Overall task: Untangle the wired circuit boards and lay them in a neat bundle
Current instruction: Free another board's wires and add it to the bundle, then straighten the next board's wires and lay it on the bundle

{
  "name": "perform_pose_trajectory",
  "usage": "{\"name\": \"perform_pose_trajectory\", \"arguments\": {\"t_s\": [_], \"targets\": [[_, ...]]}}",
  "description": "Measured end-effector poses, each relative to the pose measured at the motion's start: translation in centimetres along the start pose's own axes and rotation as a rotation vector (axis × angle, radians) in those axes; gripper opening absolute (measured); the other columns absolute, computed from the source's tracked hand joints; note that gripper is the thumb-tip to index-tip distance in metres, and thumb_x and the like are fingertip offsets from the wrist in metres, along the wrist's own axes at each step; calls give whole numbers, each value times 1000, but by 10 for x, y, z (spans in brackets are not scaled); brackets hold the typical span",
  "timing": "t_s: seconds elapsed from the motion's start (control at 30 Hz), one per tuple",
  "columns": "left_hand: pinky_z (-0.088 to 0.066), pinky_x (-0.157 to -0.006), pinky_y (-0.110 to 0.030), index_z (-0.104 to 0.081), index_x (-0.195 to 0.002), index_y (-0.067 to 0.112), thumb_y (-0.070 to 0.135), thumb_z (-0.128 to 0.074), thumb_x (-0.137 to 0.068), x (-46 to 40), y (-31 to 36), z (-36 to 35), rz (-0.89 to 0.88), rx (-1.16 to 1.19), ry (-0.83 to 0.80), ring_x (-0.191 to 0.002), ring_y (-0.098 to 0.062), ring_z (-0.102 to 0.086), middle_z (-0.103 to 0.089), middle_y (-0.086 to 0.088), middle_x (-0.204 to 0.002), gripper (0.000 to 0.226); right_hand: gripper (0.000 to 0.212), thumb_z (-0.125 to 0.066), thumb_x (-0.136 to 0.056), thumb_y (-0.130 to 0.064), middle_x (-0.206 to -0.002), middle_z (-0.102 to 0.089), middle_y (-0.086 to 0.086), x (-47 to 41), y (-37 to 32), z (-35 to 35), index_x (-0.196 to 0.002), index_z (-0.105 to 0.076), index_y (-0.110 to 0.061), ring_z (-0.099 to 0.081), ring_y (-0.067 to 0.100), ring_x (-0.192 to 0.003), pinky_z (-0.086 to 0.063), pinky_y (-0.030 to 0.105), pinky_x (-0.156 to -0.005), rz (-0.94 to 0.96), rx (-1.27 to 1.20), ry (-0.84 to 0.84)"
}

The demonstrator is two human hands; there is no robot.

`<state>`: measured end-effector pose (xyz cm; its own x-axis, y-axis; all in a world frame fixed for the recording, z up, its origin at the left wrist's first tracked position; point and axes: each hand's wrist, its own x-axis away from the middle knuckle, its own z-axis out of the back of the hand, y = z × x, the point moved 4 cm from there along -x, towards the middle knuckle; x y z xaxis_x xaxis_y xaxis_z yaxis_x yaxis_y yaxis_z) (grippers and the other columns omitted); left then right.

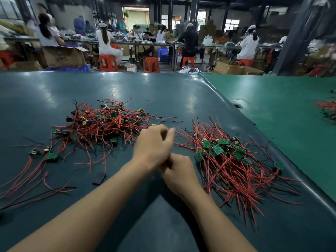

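A: Head view: left hand (154, 146) and right hand (179, 172) meet mid-table, fingers curled, touching; whether they pinch a wire, I cannot tell (too blurred)

B: Tangled pile (101, 122) sits left, the sorted bundle (231, 160) right. The risk, I'd say: a hard pull snags red leads and drags boards out of both

A: Bare mat lies near the forearms; the bundle's far side nears the table edge (272, 142), so little room there
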<state>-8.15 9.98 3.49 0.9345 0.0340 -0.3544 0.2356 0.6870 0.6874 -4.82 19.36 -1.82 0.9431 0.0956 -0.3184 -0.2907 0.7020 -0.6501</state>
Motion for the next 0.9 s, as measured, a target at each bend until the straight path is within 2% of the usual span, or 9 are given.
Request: {"name": "perform_pose_trajectory", "arguments": {"t_s": [0.07,0.17,0.3,0.43,0.53,0.6,0.67,0.73,0.9], "targets": [[-49,-84,-38,-71,-91,16,35,-58,-92,5,-24,15,-41,-172,50,-92,-26,-63,-71,-4,-93,23,30,-58,-92,-32,-78,-68,17,0,0,-2,-74,-62,-9,-59,40,-78,-44,44,-64,22,-23,44],[-41,-90,-41,-63,-116,17,34,-58,-90,7,-61,38,-66,-578,112,-110,-30,-48,-59,-7,-118,31,34,-57,-94,-38,-73,-69,8,1,1,-3,-77,-66,-10,-61,30,-74,-47,40,-68,29,-39,67],[-40,-96,-42,-45,-138,15,41,-46,-96,7,-111,55,127,-763,-95,-124,-29,-42,-46,-7,-137,48,33,-60,-94,-34,-64,-66,3,0,0,-2,-73,-66,-10,-59,24,-65,-46,38,-65,35,-84,112],[-43,-90,-40,-51,-128,20,40,-46,-98,8,-124,69,82,-809,-77,-115,-26,-49,-55,-3,-126,37,31,-61,-94,-28,-53,-49,-9,-1,9,13,-64,-56,-19,-45,13,-55,-41,34,-61,-114,-238,360],[-42,-87,-41,-53,-117,19,36,-53,-95,8,-124,74,92,-760,-72,-109,-27,-51,-57,-4,-118,28,21,-59,-94,-24,-70,-62,-3,-6,28,30,-77,-65,-15,-55,19,-68,-49,36,-70,-299,-322,530],[-41,-86,-41,-54,-110,20,35,-57,-93,9,-124,78,104,-727,-57,-106,-27,-51,-59,-3,-112,23,16,-60,-93,-19,-71,-62,1,-8,39,35,-79,-66,-15,-56,21,-70,-53,39,-66,-425,-591,569],[-42,-86,-41,-56,-106,22,38,-59,-92,10,-123,81,90,-714,-44,-105,-27,-52,-61,-2,-109,22,17,-62,-92,-16,-64,-61,-1,-10,44,37,-75,-65,-15,-56,17,-64,-49,28,-51,-547,-960,566],[-43,-87,-41,-55,-104,23,42,-60,-91,11,-121,82,88,-712,-58,-105,-26,-53,-60,-1,-108,23,17,-61,-91,-15,-61,-62,-3,-11,47,41,-75,-66,-14,-58,12,-58,-46,21,-44,-592,-1140,574],[-49,-87,-41,-51,-89,26,46,-64,-88,16,-117,84,153,-609,-103,-97,-21,-55,-55,4,-97,24,21,-62,-90,-13,-59,-60,-5,-7,27,33,-70,-65,-16,-55,12,-56,-41,23,-41,-412,-800,473]]}}
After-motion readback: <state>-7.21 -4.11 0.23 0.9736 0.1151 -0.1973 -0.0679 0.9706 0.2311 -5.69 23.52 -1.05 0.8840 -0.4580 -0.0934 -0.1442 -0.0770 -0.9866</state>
